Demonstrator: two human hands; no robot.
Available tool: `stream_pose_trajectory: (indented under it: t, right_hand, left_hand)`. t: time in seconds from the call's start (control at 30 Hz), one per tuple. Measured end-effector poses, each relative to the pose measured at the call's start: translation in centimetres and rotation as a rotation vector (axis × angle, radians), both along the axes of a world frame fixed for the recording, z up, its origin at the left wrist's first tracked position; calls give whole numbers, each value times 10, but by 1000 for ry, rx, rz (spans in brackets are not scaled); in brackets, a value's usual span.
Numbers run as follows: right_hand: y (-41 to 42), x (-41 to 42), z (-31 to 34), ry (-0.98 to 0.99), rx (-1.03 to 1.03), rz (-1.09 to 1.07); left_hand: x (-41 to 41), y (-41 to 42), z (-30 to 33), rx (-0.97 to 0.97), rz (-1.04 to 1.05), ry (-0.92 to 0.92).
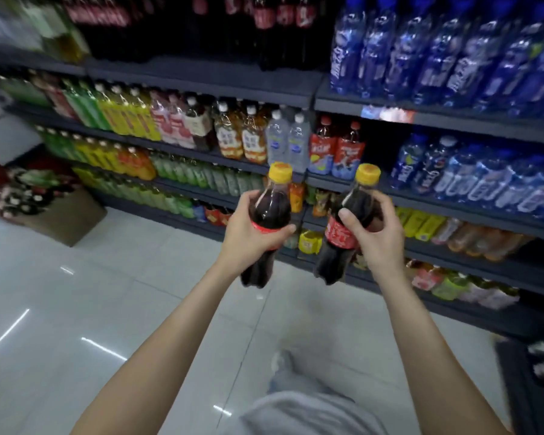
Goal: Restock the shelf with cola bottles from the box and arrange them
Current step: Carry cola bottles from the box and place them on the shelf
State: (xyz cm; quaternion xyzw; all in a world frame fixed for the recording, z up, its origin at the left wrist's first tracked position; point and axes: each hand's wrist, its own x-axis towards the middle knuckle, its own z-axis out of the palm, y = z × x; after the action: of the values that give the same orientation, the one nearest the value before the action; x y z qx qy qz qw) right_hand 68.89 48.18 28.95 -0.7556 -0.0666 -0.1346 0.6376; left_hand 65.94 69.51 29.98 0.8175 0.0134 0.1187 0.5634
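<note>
Grey-clad legs and a shoe fill the bottom edge of the head view, above a pale, glossy tiled floor that lies open to the left and between the person and the shelving. Two bare forearms reach up from the lower corners towards a dark shelf unit that runs diagonally from upper left to lower right.

The left hand is wrapped round the waist of one cola bottle, its fingers curled over the red label. The right hand grips a second cola bottle the same way, thumb pressed on the near side just above the label. Both bottles are held in the air in front of the middle shelves, near each other but apart, each tilted with its base leaning towards the person. Each is clear plastic filled with dark liquid, with a yellow cap and a red band around the middle.

Behind them the shelf edges step down in tiers. Large dark cola bottles stand on the top tier, blue bottles crowd the right-hand bays, and green, yellow and orange drinks line the left. A brown cardboard box sits on the floor at the far left, by the foot of the shelving; motion blur hides its contents.
</note>
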Motion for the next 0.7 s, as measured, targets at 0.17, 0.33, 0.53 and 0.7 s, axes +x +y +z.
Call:
stream_pose_trajectory:
  t: [0.17, 0.33, 0.53, 0.7]
  right_hand:
    - [55, 123, 41, -155, -92, 17]
    - [98, 226, 76, -281, -162, 14]
    - [137, 328, 105, -398, -152, -172]
    - [157, 394, 114, -426, -192, -330]
  left_hand:
    - [102, 57, 41, 162, 116, -219]
    - [221, 84, 74, 312, 133, -455]
    - [363, 97, 92, 206, 139, -534]
    - [451, 91, 98, 66, 121, -531]
